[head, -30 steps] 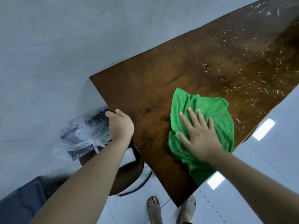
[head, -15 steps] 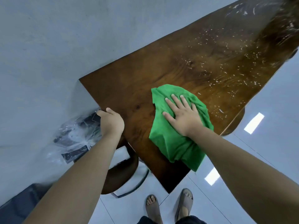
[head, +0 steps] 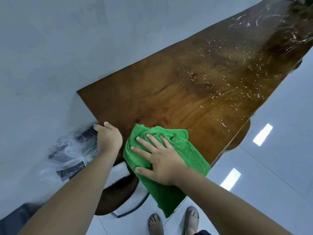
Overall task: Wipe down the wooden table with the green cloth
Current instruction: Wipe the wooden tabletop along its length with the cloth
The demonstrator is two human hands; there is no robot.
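The right hand, fingers spread, should press the green cloth flat on the near corner of the wooden table, sweeping crumbs left into the plastic bag that the left hand grips with curled fingers.

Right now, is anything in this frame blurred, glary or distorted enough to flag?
Head view: wooden table blurs toward its far end; green cloth and right hand are sharp; bright glare patches on the floor tiles; plastic bag by the left hand is soft; wide-angle stretch toward the corners.
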